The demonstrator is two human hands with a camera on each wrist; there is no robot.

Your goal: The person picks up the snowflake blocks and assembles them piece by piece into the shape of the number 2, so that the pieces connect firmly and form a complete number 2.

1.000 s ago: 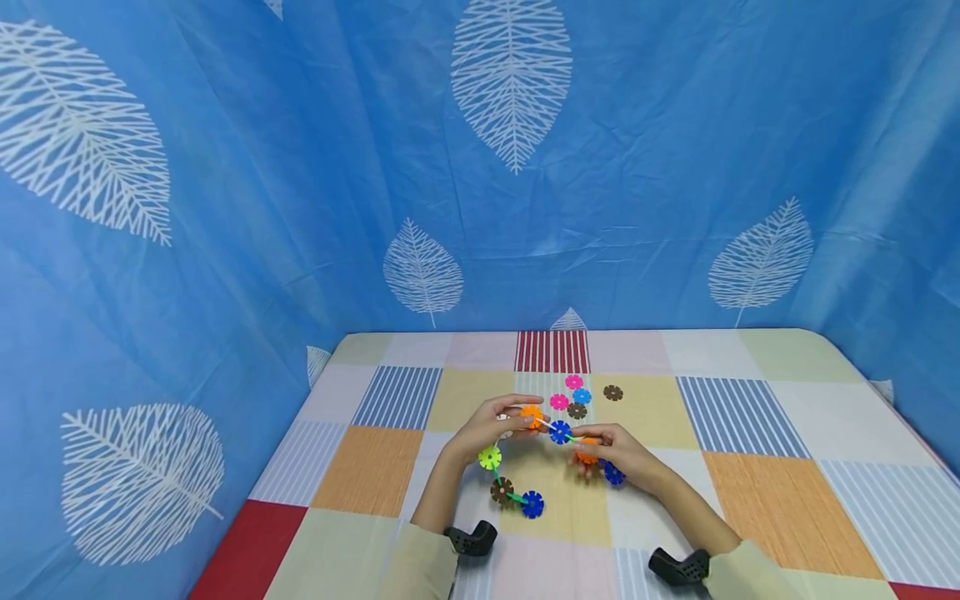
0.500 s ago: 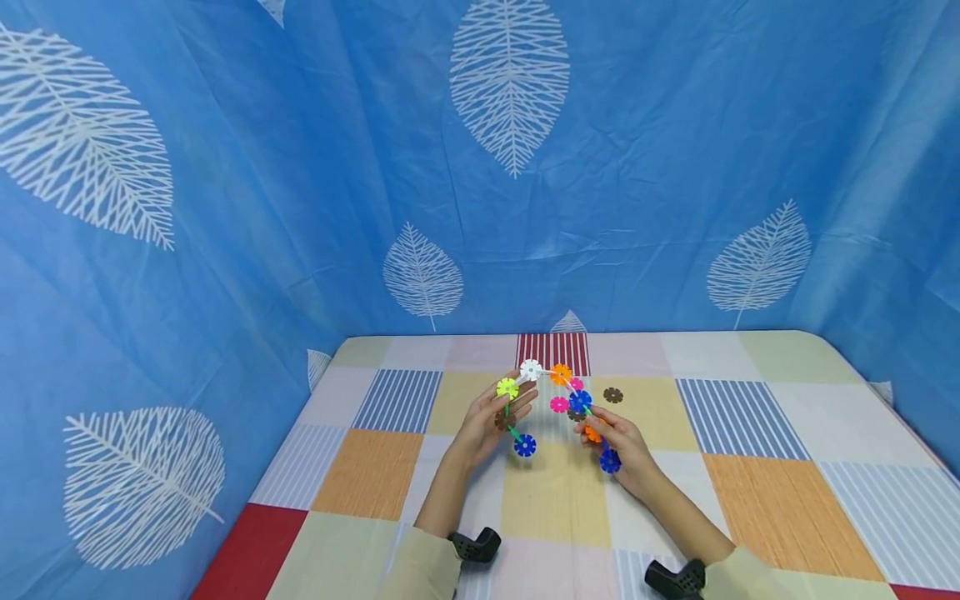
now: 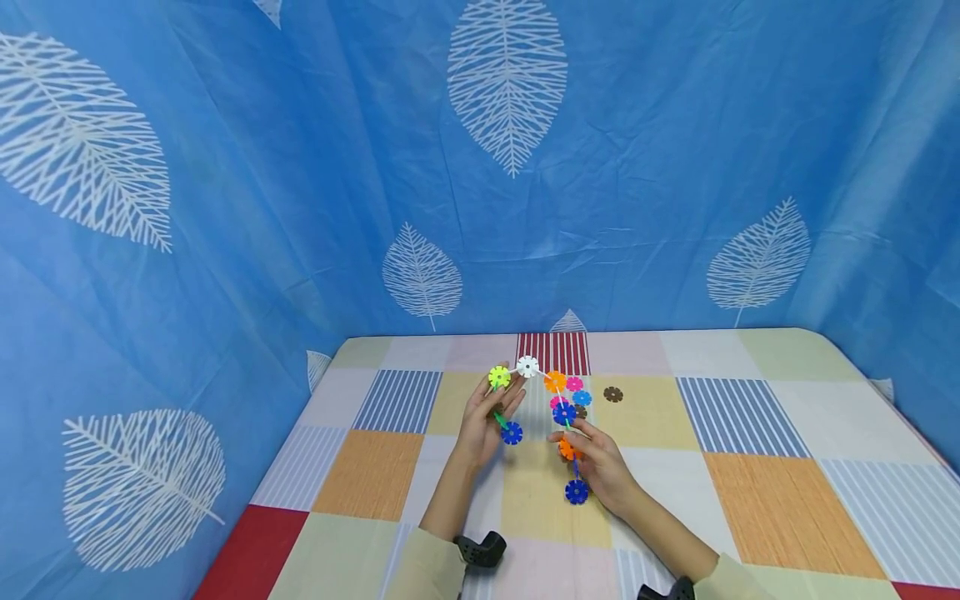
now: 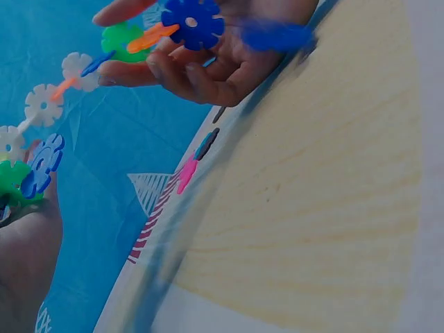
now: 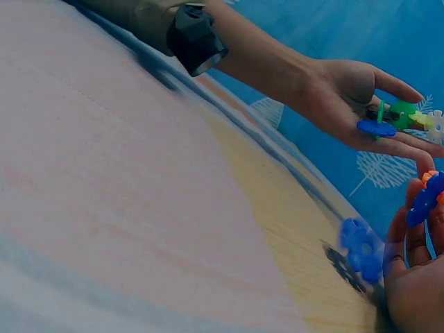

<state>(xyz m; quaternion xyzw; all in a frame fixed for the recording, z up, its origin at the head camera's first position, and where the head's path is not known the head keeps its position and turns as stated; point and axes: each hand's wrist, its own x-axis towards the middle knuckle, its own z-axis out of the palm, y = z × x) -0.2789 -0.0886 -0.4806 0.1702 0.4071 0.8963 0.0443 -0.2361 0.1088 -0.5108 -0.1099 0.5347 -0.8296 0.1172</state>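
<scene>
An arched chain of interlocking notched plastic discs is raised over the table between my hands. My left hand supports its left side between thumb and fingers, just below the yellow-green disc; the brown disc there is mostly hidden. A blue disc ends that side. On the other side my right hand pinches the chain at an orange disc, and a blue end disc hangs below. In the left wrist view my right hand has blue, orange and green discs at its fingers.
Behind the chain lie loose discs: a pink one, a light blue one and a brown one, with others partly covered. A patchwork cloth covers the table. Blue leaf-print curtains surround it.
My left hand has shifted from the orange disc to the chain's left side, and the chain has risen into an arch. My right hand has lately moved left and down, bringing its end inward.
</scene>
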